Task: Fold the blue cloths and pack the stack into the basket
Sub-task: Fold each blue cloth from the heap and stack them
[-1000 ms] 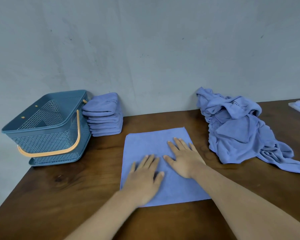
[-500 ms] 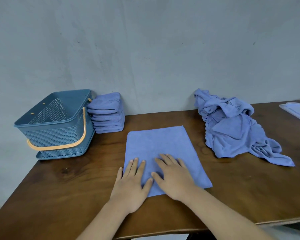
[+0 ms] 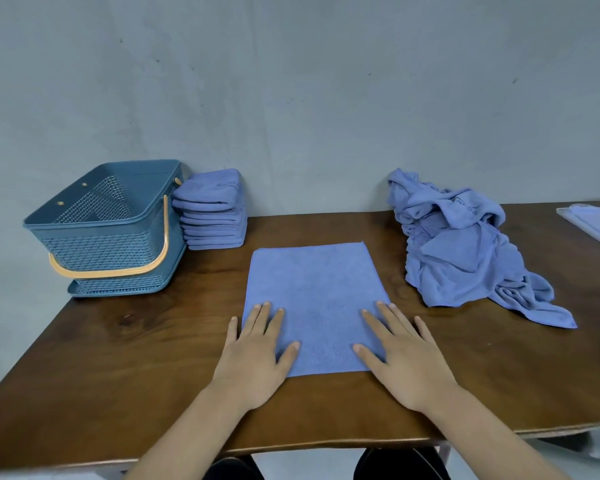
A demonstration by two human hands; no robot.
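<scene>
A blue cloth [image 3: 314, 292] lies spread flat in the middle of the wooden table [image 3: 125, 355]. My left hand [image 3: 257, 355] presses flat on its near left corner, fingers straight. My right hand [image 3: 404, 356] lies flat on its near right corner, fingers spread. A stack of folded blue cloths [image 3: 212, 212] stands against the wall at the back left. Beside it on the left sits the blue mesh basket [image 3: 108, 230] with an orange handle, nothing visible inside. A heap of unfolded blue cloths [image 3: 465, 247] lies at the back right.
A pale tray with something blue [image 3: 594, 226] lies at the far right edge of the table. A grey wall [image 3: 291, 98] closes off the back. The table's front edge runs just below my wrists.
Both hands slid toward me along the cloth and then apart to its near corners. The cloth stays flat where it was.
</scene>
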